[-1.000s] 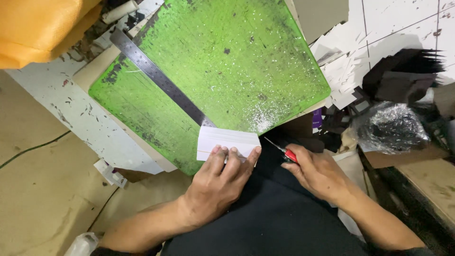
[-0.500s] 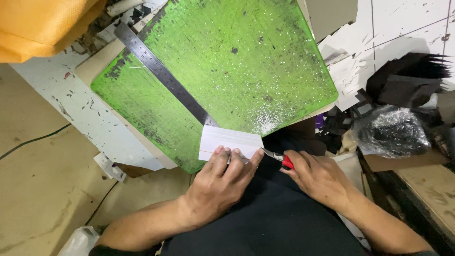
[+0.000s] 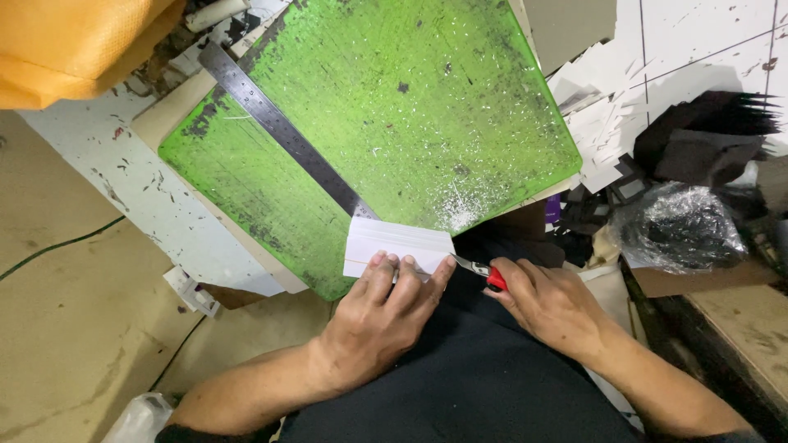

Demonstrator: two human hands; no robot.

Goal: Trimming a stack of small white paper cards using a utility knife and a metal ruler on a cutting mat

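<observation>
My left hand (image 3: 379, 313) presses its fingers flat on a small stack of white cards (image 3: 394, 246) at the near edge of a scratched green cutting mat (image 3: 394, 107). A long steel ruler (image 3: 283, 131) lies diagonally across the mat, its near end reaching the stack. My right hand (image 3: 552, 305) grips a red-handled craft knife (image 3: 483, 271), whose blade tip meets the right near corner of the stack beside my left fingertips.
The mat sits on a paint-flecked white board (image 3: 139, 189) above a tan floor (image 3: 66, 328). An orange bag (image 3: 74, 41) is at top left. White offcuts (image 3: 599, 123), black scraps (image 3: 698, 139) and a plastic-wrapped bundle (image 3: 673, 226) lie to the right.
The knife has come in from the right to the corner of the stack. My left hand stays pressed on the cards, and the view has shifted slightly.
</observation>
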